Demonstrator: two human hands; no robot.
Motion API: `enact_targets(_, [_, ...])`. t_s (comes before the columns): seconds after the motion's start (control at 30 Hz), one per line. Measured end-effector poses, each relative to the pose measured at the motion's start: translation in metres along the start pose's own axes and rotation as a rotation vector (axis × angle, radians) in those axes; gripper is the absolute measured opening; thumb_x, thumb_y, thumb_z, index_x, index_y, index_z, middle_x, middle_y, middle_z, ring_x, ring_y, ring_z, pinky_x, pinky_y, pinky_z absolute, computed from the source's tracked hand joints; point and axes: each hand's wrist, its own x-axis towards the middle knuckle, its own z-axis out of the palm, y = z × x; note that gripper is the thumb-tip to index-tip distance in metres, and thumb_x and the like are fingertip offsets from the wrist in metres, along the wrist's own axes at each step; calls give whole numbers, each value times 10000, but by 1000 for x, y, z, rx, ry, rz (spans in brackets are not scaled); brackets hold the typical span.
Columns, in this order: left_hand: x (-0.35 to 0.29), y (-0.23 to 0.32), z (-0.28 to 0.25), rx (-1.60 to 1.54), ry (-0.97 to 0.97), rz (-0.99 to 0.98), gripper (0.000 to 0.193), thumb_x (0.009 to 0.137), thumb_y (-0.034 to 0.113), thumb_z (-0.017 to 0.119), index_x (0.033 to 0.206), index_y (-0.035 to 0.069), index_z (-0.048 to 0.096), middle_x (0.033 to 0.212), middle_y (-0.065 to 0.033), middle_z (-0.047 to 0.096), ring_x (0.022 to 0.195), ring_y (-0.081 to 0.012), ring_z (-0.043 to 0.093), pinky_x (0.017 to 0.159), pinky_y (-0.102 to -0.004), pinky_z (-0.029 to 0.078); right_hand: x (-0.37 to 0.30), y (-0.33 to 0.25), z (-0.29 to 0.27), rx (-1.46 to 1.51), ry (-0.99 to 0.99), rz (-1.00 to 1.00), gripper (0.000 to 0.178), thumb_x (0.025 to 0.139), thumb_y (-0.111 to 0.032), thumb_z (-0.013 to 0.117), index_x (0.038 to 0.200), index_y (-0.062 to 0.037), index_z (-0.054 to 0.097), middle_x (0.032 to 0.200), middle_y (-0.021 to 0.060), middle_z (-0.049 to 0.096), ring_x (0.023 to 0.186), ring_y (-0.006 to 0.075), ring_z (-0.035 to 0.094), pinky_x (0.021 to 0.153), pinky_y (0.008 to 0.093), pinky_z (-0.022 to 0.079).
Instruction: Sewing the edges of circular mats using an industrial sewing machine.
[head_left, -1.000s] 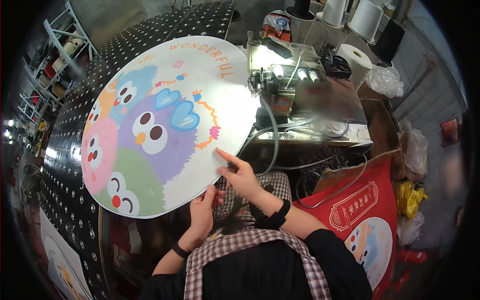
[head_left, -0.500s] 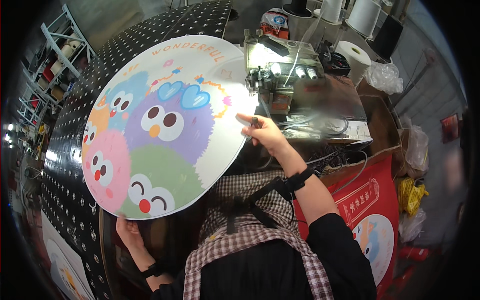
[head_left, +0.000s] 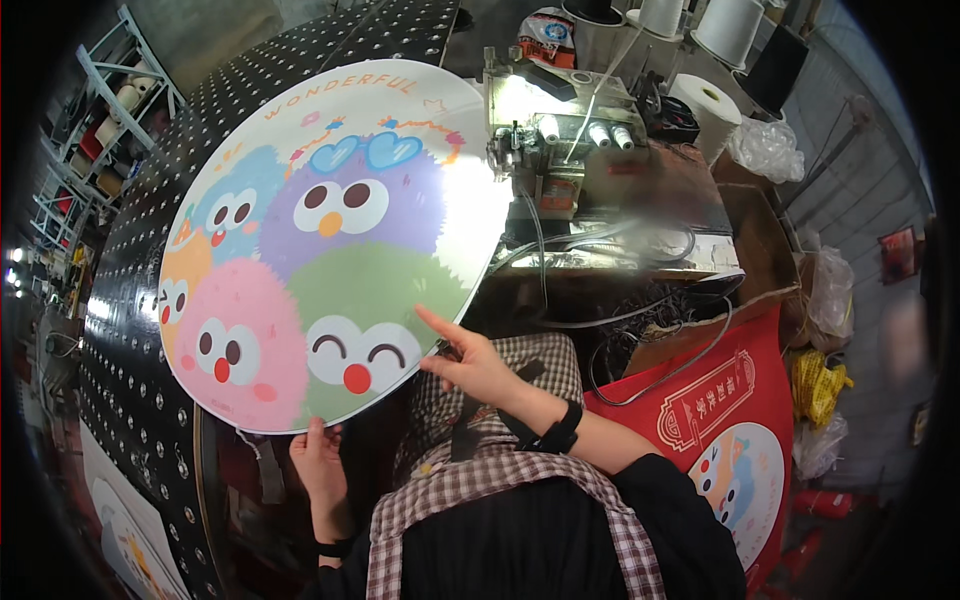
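A large round mat (head_left: 330,265) printed with fluffy cartoon creatures lies across the black table, its right side under the lit head of a sewing machine (head_left: 560,130). My left hand (head_left: 318,460) pinches the mat's near edge, thumb on top and the other fingers partly hidden below. At the lower right edge is my right hand (head_left: 475,365), its index finger stretched over the green creature and its thumb by the rim. A small dark tool (head_left: 439,348) partly shows between that finger and thumb; its kind is hidden.
The black table (head_left: 130,330) is dotted with metal studs. Thread cones (head_left: 727,38) stand behind the machine. To the right are a cardboard box (head_left: 765,240) and a red printed sheet (head_left: 690,410). More printed pieces (head_left: 130,530) lie at the lower left.
The mat has turned counterclockwise. My right hand has moved down and left along its edge, away from the machine; my left hand has shifted right and now grips the near edge.
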Motion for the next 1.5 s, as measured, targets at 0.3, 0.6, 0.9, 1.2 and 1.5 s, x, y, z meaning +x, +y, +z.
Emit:
enact_targets(0.3, [18,13,-16,-226,-63,135,478,924,425,382,1193,36,446,1217,-96,473,1063,-183,491,813,-340,443,16,-9,-31,46,118,-33,442,829,27,541,1250,-101,498,821,35,591,503,49,482,473,174,411])
enact_targets(0.6, [83,70,-100,11,113,126,511,880,413,495,1187,5,467,1156,-87,527,1025,-180,518,854,-291,416,39,-56,-88,-25,90,32,390,795,12,579,1180,-50,552,891,22,587,590,47,482,488,181,429])
enact_targets(0.9, [52,34,-64,13,103,45,136,855,215,591,895,89,558,809,25,601,720,-66,548,637,-222,402,17,-38,-75,18,519,-286,351,839,-54,566,1188,-27,534,891,38,606,655,40,522,572,185,441])
enact_targets(1.2, [33,3,-30,33,10,-1,123,847,178,608,784,85,556,724,-3,592,658,-84,553,619,-212,433,-29,-36,-30,-207,57,-74,332,837,-82,590,1168,-73,564,838,37,649,561,31,522,496,174,443])
enact_targets(1.5, [7,-22,39,-23,-15,-22,148,860,146,586,760,37,595,760,-65,625,657,-84,547,626,-206,431,6,1,30,-108,-66,-59,478,852,-57,537,1307,-158,434,944,69,598,550,55,520,534,191,452])
